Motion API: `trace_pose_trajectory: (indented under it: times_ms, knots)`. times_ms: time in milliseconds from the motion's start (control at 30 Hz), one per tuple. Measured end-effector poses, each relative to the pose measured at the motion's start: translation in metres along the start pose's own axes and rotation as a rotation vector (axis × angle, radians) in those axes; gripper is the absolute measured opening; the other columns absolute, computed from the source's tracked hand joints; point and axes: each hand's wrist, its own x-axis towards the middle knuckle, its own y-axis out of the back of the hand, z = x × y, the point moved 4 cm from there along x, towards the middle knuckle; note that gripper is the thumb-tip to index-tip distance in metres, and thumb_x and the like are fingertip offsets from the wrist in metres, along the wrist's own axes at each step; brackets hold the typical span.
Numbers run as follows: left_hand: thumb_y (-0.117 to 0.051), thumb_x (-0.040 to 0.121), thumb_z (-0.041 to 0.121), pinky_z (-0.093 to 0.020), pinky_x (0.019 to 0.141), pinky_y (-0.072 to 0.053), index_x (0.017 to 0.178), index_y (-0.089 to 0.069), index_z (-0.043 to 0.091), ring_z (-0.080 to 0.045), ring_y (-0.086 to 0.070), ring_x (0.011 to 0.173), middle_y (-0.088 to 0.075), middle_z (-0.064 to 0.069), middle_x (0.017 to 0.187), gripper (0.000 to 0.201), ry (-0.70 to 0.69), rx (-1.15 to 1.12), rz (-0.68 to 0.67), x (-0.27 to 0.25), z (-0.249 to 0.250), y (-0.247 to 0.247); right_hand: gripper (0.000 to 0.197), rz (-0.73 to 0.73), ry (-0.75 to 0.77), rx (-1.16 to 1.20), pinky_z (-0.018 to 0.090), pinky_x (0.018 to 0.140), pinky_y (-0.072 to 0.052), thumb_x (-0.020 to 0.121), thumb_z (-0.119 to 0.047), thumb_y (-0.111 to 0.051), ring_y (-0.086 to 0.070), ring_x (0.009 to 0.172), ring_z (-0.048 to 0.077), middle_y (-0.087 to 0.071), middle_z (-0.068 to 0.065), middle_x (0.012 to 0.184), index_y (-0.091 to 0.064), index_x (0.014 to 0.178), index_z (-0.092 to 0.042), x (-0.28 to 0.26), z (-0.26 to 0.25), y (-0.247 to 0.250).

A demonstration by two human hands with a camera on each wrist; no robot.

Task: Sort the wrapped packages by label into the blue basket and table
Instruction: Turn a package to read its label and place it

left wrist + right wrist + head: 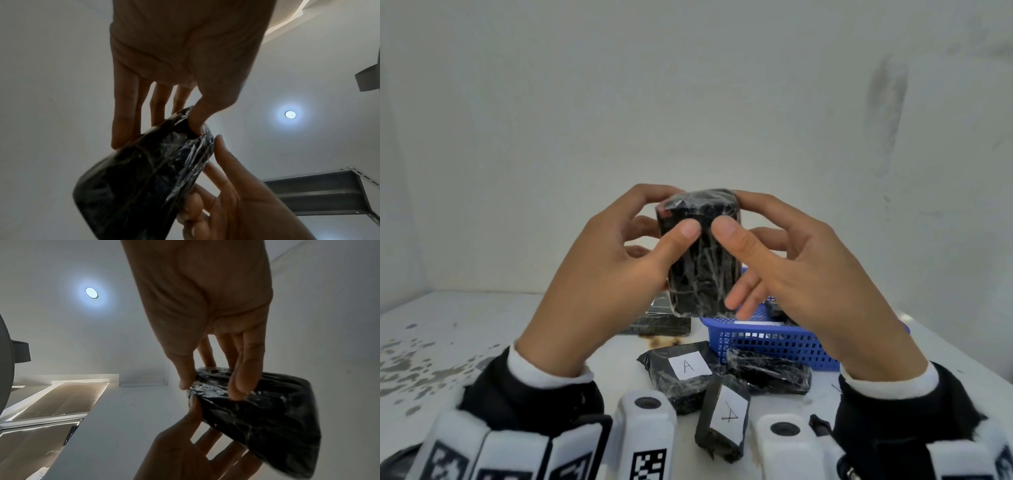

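Left hand and right hand, grip on upright black wrapped package between them, thumbs on its near face.

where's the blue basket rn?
In the head view, the blue basket sits on the table right of centre, partly hidden behind the right hand, with wrapped packages just in front of it.

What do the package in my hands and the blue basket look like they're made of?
Held package: black plastic film under clear glossy cling wrap, judging by the shiny crinkles and white glints; the contents are hidden. Blue basket: apparently rigid moulded plastic, matte, with a regular grid of small holes in its wall.
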Motion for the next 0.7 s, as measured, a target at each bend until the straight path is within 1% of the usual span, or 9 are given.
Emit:
trace_pose_trajectory:
  times_ms: [67,133,167,233,333,533,567,633,700]
  knots:
    - [-0.068,0.073,0.057,-0.047,0.075,-0.06,0.104,-0.065,0.041,-0.021,-0.073,0.08,-0.074,0.004,0.093,0.034,0.004,0.005,-0.006,0.0,0.0,-0.001,0.044,0.003,0.004,-0.001,0.029,0.054,-0.059,0.078,-0.049,-0.067,-0.071,0.054,0.024,-0.077,-0.001,0.092,-0.065,0.121,-0.038,0.001,0.0,0.001]
    - [-0.061,0.073,0.055,-0.045,0.076,-0.061,0.104,-0.066,0.041,-0.02,-0.073,0.082,-0.074,0.001,0.092,0.034,0.004,-0.017,-0.021,0.0,0.001,-0.003,0.042,0.008,0.003,0.001,0.031,0.059,-0.061,0.076,-0.052,-0.065,-0.073,0.058,0.026,-0.077,-0.003,0.092,-0.067,0.116,-0.038,0.0,0.0,0.004]
    - [-0.062,0.074,0.053,-0.046,0.077,-0.061,0.104,-0.066,0.04,-0.021,-0.073,0.084,-0.074,-0.001,0.092,0.033,0.0,-0.032,-0.031,-0.001,0.002,-0.004,0.042,0.011,0.002,0.009,0.031,0.061,-0.061,0.075,-0.054,-0.063,-0.074,0.06,0.026,-0.077,-0.004,0.092,-0.067,0.113,-0.038,0.0,-0.001,0.005]
    - [-0.07,0.078,0.053,-0.045,0.081,-0.06,0.106,-0.067,0.036,-0.021,-0.072,0.087,-0.075,-0.002,0.094,0.033,0.004,-0.06,-0.051,-0.001,0.003,-0.006,0.041,0.025,0.007,0.025,0.033,0.064,-0.062,0.072,-0.056,-0.062,-0.074,0.062,0.026,-0.076,-0.007,0.091,-0.068,0.108,-0.037,0.0,-0.001,0.008]
    - [-0.066,0.081,0.052,-0.039,0.087,-0.058,0.106,-0.069,0.025,-0.016,-0.071,0.093,-0.074,-0.003,0.097,0.037,0.026,-0.102,-0.065,-0.002,0.003,-0.007,0.042,0.026,0.026,0.03,0.034,0.069,-0.063,0.069,-0.056,-0.063,-0.075,0.066,0.026,-0.076,-0.007,0.095,-0.07,0.106,-0.037,0.0,0.0,0.008]
    - [-0.067,0.081,0.044,-0.035,0.091,-0.057,0.102,-0.071,0.02,-0.012,-0.069,0.095,-0.073,-0.002,0.096,0.032,0.025,-0.142,-0.091,-0.002,0.001,-0.009,0.044,0.022,0.058,0.005,0.039,0.075,-0.063,0.065,-0.06,-0.064,-0.075,0.069,0.022,-0.075,-0.003,0.097,-0.071,0.103,-0.038,0.0,0.0,0.004]
    - [-0.064,0.08,0.043,-0.033,0.09,-0.057,0.102,-0.071,0.021,-0.012,-0.069,0.095,-0.073,-0.002,0.097,0.032,0.019,-0.139,-0.09,-0.002,0.002,-0.009,0.044,0.023,0.063,0.003,0.041,0.077,-0.063,0.065,-0.06,-0.064,-0.075,0.07,0.022,-0.074,-0.004,0.098,-0.071,0.102,-0.038,0.0,0.0,0.004]
    - [-0.066,0.082,0.045,-0.033,0.09,-0.056,0.102,-0.071,0.02,-0.015,-0.069,0.095,-0.073,-0.003,0.098,0.033,0.015,-0.14,-0.081,-0.002,0.002,-0.009,0.042,0.028,0.073,-0.004,0.046,0.079,-0.062,0.066,-0.059,-0.066,-0.075,0.071,0.023,-0.074,-0.005,0.099,-0.071,0.101,-0.037,0.0,0.0,0.003]
    - [-0.067,0.084,0.045,-0.04,0.092,-0.055,0.102,-0.071,0.018,-0.022,-0.068,0.096,-0.073,-0.005,0.097,0.033,0.009,-0.133,-0.079,-0.003,0.003,-0.011,0.04,0.037,0.082,-0.016,0.049,0.081,-0.061,0.066,-0.06,-0.066,-0.075,0.072,0.023,-0.074,-0.006,0.099,-0.071,0.099,-0.037,0.001,0.0,0.003]
